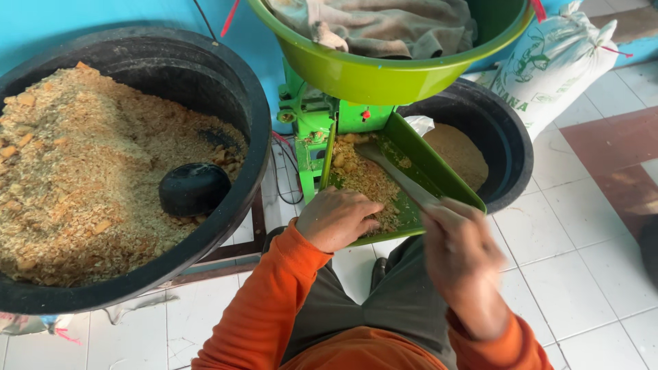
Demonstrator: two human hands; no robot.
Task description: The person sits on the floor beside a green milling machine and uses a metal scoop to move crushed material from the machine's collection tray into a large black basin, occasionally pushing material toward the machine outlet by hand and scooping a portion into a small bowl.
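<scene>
My left hand (336, 218) rests knuckles-up on the near end of a green feed tray (439, 171), touching the tan crumbly meal (363, 179) piled in it. My right hand (458, 241), blurred by motion, grips a flat grey metal blade (394, 171) whose tip lies in the meal near the tray's top. The tray slopes up to a green grinding machine (312, 116) under a large green bowl-shaped hopper (384, 75) with a grey cloth (384, 27) inside.
A big black tub (247, 103) at left holds coarse tan meal and a small black bowl (194, 188). A second black tub (507, 137) behind the tray holds finer brown powder. A white printed sack (555, 62) leans at upper right. White floor tiles surround my legs.
</scene>
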